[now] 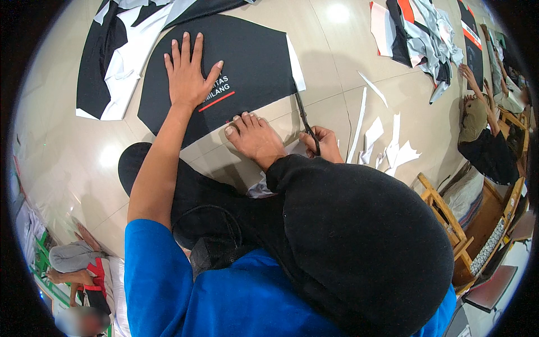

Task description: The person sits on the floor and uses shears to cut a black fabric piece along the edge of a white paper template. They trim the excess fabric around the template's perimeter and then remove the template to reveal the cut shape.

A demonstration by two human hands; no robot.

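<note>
My left hand (190,81) lies flat with fingers spread on a black fabric panel (252,56), which has white lettering and a red line. In my right hand (327,142) is a pair of dark scissors (304,116). Their blades point away from me and meet the panel's right corner, where a narrow white edge strip (296,64) runs up the side. My bare foot (255,137) rests at the panel's near edge. My knee in black trousers (359,236) partly hides the right wrist and some white scraps beneath it.
White offcuts (373,135) lie on the tiled floor (325,39) at right. Black and white fabric (120,73) is heaped at far left, another pile (421,33) at far right. Co-workers sit at right and lower left. A wooden frame (449,224) stands at right.
</note>
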